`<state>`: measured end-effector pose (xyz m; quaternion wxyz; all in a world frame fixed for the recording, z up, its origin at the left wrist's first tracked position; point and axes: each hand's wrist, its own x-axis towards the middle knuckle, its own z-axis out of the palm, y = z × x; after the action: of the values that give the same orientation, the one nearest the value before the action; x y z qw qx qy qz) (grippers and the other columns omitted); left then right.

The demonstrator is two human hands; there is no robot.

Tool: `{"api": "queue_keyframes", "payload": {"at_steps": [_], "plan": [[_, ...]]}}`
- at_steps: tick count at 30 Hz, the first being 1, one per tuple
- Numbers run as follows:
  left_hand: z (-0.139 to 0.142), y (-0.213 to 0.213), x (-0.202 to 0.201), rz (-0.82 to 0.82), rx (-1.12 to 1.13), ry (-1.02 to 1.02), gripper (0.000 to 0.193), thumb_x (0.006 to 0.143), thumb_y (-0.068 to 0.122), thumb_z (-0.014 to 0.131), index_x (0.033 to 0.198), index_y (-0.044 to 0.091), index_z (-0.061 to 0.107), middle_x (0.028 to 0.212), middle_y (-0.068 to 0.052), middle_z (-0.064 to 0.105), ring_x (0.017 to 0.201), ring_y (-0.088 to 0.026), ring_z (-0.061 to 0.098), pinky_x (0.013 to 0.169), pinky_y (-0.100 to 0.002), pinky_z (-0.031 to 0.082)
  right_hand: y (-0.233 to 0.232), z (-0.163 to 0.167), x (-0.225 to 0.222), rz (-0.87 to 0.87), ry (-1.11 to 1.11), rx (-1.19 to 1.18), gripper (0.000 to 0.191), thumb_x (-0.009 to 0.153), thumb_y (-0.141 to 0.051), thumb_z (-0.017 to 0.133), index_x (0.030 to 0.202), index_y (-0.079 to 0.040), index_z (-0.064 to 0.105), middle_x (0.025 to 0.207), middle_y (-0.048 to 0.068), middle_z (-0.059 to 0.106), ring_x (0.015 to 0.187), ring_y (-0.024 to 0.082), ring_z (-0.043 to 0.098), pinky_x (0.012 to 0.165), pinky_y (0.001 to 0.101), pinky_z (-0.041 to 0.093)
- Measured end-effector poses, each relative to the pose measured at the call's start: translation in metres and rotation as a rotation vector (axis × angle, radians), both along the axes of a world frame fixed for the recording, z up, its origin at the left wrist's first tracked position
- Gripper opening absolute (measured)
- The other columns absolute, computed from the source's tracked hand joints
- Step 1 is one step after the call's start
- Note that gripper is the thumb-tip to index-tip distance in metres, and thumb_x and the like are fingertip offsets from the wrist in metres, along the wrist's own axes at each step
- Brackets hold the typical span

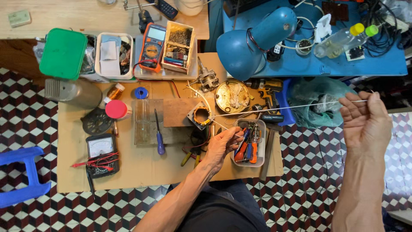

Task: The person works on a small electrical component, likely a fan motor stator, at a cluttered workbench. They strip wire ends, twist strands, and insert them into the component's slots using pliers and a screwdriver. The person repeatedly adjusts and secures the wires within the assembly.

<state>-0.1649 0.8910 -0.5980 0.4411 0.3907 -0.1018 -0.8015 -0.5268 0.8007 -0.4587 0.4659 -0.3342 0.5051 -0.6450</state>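
A small motor stator (201,116) with copper windings lies on the low wooden table (137,167). A thin white string (279,108) runs taut from the stator to my right hand (365,122), raised at the right and pinching the string's end. My left hand (221,146) is beside the stator, its fingers closed on another white strand near a plastic tub of tools (250,148).
On the table lie a blue-handled screwdriver (159,135), an analogue meter (101,154), an orange multimeter (152,47), a green-lidded box (63,52), a red-capped jar (116,109), a brass dish (232,95) and a cordless drill (268,92). A blue lamp (253,41) overhangs. Blue stool (21,176) at left.
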Motion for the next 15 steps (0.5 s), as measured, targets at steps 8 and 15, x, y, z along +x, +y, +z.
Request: {"api": "queue_keyframes", "payload": {"at_steps": [8, 15], "plan": [[-0.028, 0.008, 0.007, 0.151, 0.009, -0.033, 0.048, 0.098, 0.039, 0.064, 0.133, 0.007, 0.064, 0.118, -0.001, 0.075, 0.098, -0.006, 0.070, 0.072, -0.020, 0.049, -0.038, -0.064, -0.076, 0.027, -0.170, -0.015, 0.025, 0.124, -0.022, 0.049, 0.122, 0.002, 0.056, 0.120, 0.022, 0.068, 0.110, 0.033, 0.071, 0.099, 0.0385, 0.062], [-0.047, 0.021, 0.007, 0.331, 0.026, -0.029, 0.047, 0.095, 0.038, 0.066, 0.131, 0.008, 0.065, 0.119, -0.002, 0.075, 0.094, -0.005, 0.072, 0.061, -0.018, 0.046, -0.060, -0.115, -0.094, 0.221, 0.117, -0.084, 0.026, 0.124, -0.021, 0.043, 0.124, 0.003, 0.053, 0.120, 0.022, 0.066, 0.113, 0.035, 0.074, 0.100, 0.0377, 0.063]]}}
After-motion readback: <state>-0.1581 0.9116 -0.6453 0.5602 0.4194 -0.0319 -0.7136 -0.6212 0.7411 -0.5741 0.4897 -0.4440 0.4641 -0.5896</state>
